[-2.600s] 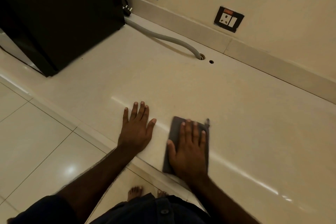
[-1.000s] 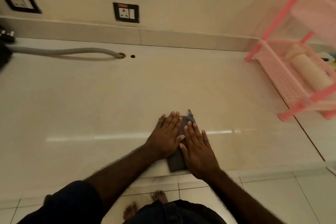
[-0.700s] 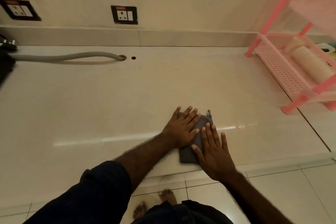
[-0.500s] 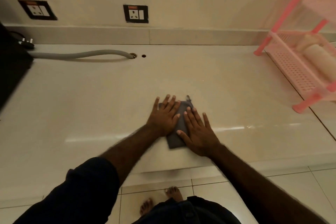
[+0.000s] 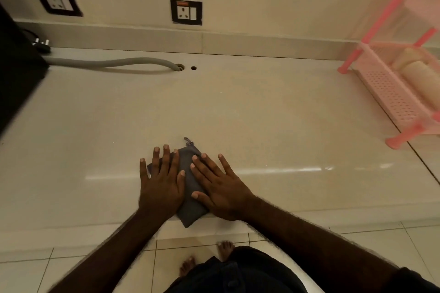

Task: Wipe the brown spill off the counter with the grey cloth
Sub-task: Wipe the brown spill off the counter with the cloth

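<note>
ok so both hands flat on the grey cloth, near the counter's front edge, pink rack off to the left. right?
One error: the pink rack is on the right, as the head view shows. Both the left hand and right hand do press flat on the grey cloth near the counter's front edge.

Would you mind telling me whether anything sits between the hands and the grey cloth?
Nothing visible does: the left hand and right hand both lie flat on the grey cloth on the counter.
</note>
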